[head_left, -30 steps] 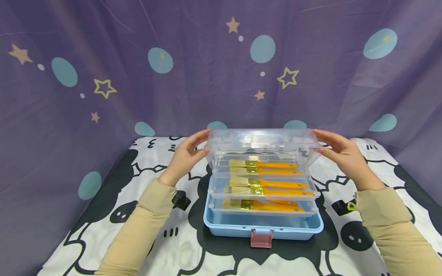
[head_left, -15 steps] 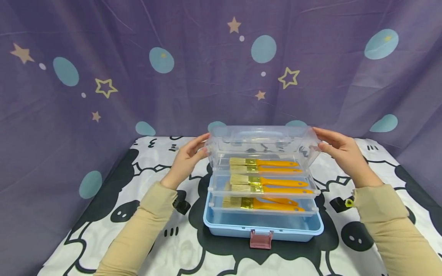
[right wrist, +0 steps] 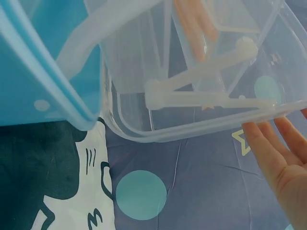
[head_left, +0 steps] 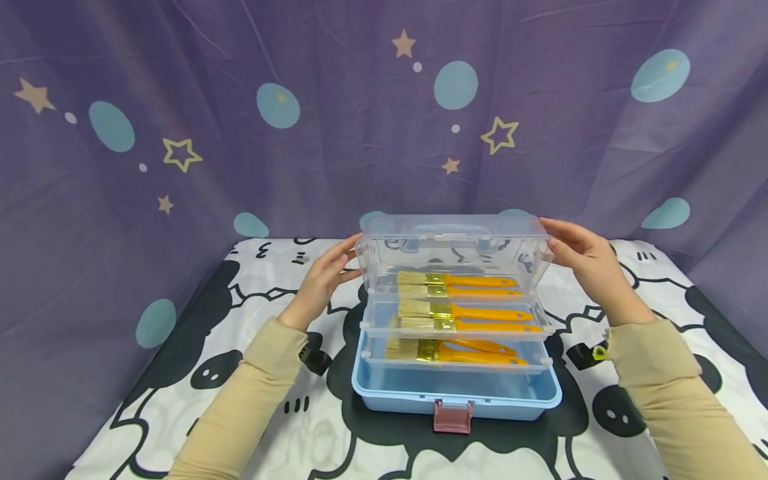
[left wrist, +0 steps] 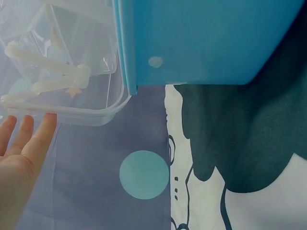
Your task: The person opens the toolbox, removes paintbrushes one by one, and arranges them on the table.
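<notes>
A blue toolbox (head_left: 456,408) stands on the cloth, its clear lid (head_left: 384,230) raised and tilted back. Two clear trays (head_left: 378,332) are spread out in steps above its base. Flat paintbrushes (head_left: 489,315) with orange-yellow handles and pale bristles lie in them. My left hand (head_left: 321,287) is at the lid's left side, fingers extended, and in the left wrist view its fingertips meet the rim. On the other side my right hand (head_left: 591,263) rests its fairly straight fingers against the lid's right edge, thumb toward the front corner. White hinge arms (right wrist: 192,76) link lid and trays.
A reddish latch (head_left: 453,418) hangs open at the toolbox's front. Beneath lies a white cloth (head_left: 288,447) with black sheep shapes. A purple curtain (head_left: 360,180) with stars and dots hangs close behind the lid. Small black devices (head_left: 315,355) sit at both wrists.
The lid has swung further back and up, and the trays have shifted slightly with it. My right hand has moved a little left and up. The left thumb has lowered beneath the fingers.
</notes>
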A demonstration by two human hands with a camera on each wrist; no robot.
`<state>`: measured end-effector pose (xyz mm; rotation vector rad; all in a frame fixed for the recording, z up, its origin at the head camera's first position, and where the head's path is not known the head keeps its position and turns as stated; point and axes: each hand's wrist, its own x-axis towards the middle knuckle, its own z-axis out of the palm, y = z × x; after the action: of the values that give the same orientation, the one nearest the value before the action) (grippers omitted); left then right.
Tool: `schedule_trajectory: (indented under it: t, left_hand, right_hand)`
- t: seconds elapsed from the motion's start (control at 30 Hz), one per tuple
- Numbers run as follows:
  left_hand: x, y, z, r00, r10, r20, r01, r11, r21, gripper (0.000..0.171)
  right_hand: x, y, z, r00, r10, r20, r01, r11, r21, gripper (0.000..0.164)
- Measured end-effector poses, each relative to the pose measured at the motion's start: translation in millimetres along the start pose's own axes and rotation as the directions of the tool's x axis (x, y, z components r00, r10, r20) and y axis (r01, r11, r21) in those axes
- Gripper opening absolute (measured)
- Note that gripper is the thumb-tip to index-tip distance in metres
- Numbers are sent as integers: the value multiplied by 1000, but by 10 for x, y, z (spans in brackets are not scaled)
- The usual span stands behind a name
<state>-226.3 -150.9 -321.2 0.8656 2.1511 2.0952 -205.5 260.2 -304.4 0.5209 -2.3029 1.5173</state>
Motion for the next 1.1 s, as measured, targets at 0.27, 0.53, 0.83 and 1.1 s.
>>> schedule_trajectory:
  t: [0.27, 0.53, 0.83, 1.1]
  left_hand:
    - [8, -53, -6, 1000, 25, 7, -24, 998, -61, 52]
    - [24, -54, -5, 1000, 0, 20, 2, 998, -70, 56]
    - [52, -63, 1, 999, -20, 30, 22, 996, -86, 61]
    - [49, -78, -10, 998, -55, -37, 57, 997, 48, 50]
  right_hand:
    - [-85, 96, 20, 999, -32, -31, 38, 979, 200, 31]
    - [-202, 276, 71, 966, -254, 51, 179, 797, 577, 31]
    - [-220, 378, 110, 977, -208, 40, 144, 791, 595, 35]
    - [-216, 355, 138, 997, 52, -59, -30, 946, 322, 30]
